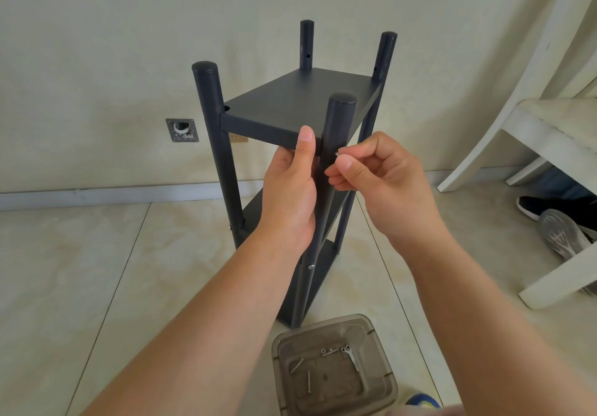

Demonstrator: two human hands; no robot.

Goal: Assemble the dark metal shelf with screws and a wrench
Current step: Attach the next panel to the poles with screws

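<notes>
Shelf [290, 105]: dark matte metal, four capped round posts, flat tiers, upright on floor. Left hand [290, 189] grips top tier edge. Right hand [381, 176] pinches screw [337, 154] at near post.

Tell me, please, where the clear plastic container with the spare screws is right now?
In the head view, the container sits on the tiled floor at the bottom centre, just in front of the dark metal shelf base, between the person's forearms.

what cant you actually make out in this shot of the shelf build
Head view only:
- Screw: only its tip shows; the right hand covers the rest.
- Hole in the near post: hidden behind the left hand.
- Hardware in the plastic tub: too small to count.
- White chair: cut off at the right edge.
</notes>
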